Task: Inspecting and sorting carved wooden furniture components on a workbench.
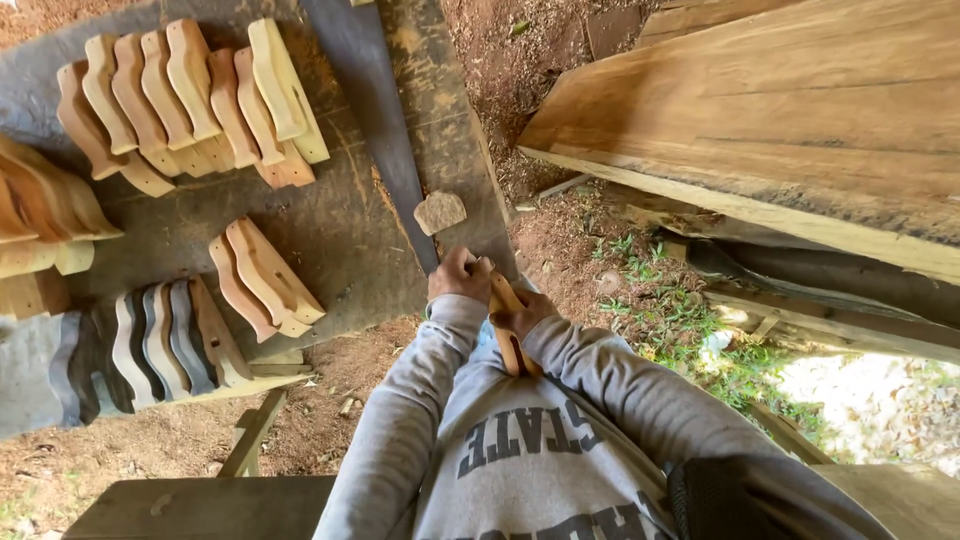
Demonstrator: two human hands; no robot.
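So, a curved wooden piece (507,335) is being held upright against the chest, the left hand (458,277) curled shut over its top end and the right hand (522,317) wrapped around its middle just below. It looks like a shaping or smoothing step is under way; whatever comes after would need the grip kept firm. Far left of the hands, rows of similar cut pieces (185,95) are stacked on the dark surface (345,225), whose edge runs just ahead of the knuckles. To the right, a big plank (760,120) is seen, with open dirt ground (590,250) between.
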